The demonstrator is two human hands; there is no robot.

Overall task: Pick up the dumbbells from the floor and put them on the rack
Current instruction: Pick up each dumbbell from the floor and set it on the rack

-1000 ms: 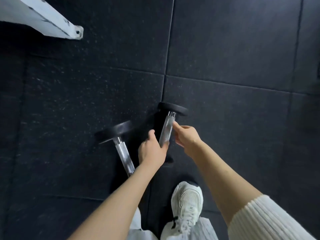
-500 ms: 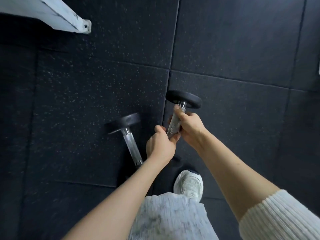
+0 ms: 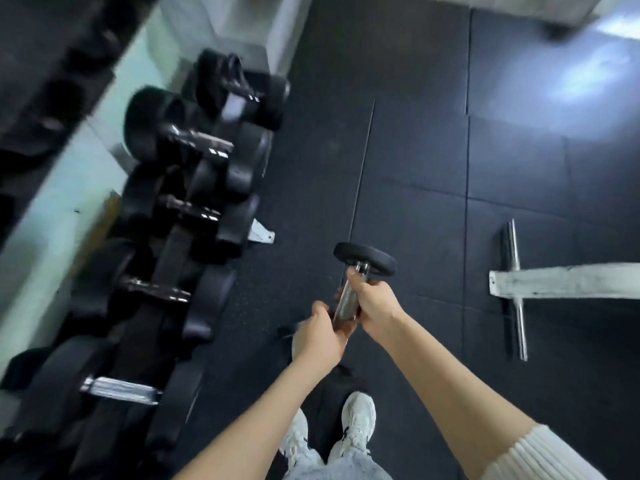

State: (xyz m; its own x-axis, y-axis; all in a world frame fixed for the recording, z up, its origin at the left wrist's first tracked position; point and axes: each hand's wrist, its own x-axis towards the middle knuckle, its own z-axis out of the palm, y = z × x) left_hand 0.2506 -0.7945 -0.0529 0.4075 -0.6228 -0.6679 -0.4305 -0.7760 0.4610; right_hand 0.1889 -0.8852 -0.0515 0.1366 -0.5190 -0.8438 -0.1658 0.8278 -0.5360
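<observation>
I hold one dumbbell off the floor, upright, with its black disc end on top and its chrome handle running down between my hands. My right hand wraps the upper part of the handle. My left hand grips the lower part; the bottom end is hidden behind it. The dumbbell rack runs along the left side, blurred, loaded with several black dumbbells with chrome handles. The second floor dumbbell is out of view.
Dark rubber floor tiles fill the middle. A white bench foot with a chrome crossbar lies on the right. A white rack bracket sticks out at the rack's base. My two white shoes stand at the bottom.
Both hands have lifted the dumbbell off the floor. My view swung round: the rack now shows on the left and the bench foot on the right, and the other dumbbell dropped out of view.
</observation>
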